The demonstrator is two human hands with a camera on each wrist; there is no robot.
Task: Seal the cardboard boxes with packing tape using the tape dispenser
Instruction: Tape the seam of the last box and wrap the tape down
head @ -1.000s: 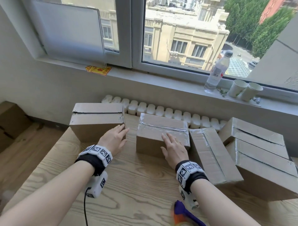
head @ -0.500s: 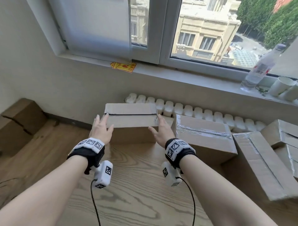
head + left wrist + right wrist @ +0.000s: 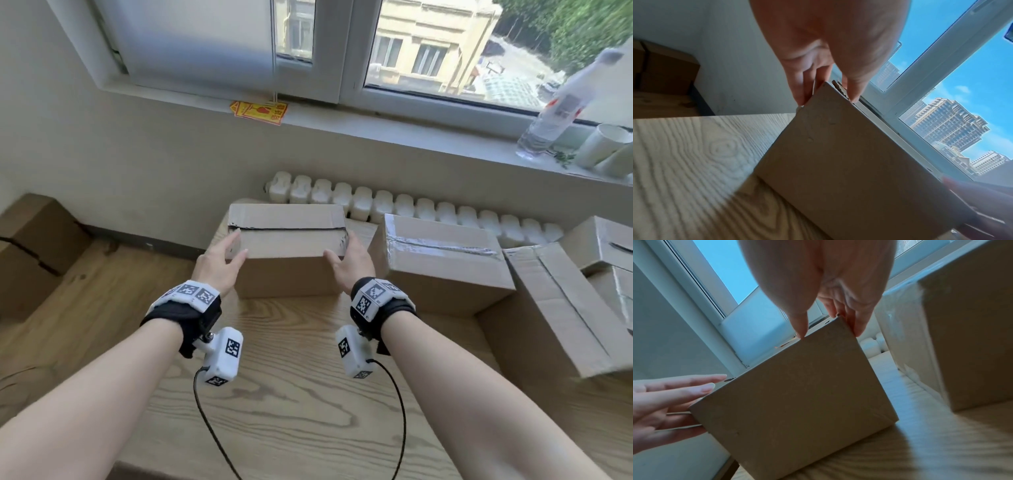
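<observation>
My left hand (image 3: 219,262) and right hand (image 3: 349,263), fingers straight, press the ends of an unsealed cardboard box (image 3: 286,250) near the wooden table's (image 3: 291,394) far edge — I judge I'm positioning it — next needing the tape dispenser, unseen here.

Unsealed cardboard box (image 3: 287,251), plain brown, upright on my bench (image 3: 281,394) near its far edge. Its top flaps are closed, with an open dark seam running across the top from left to right. My left grip (image 3: 221,262) lies flat against its left end and my right grip (image 3: 349,262) against its right end. Just beside it on the right, a taped box (image 3: 442,270) shows a shiny strip along its top seam.
</observation>
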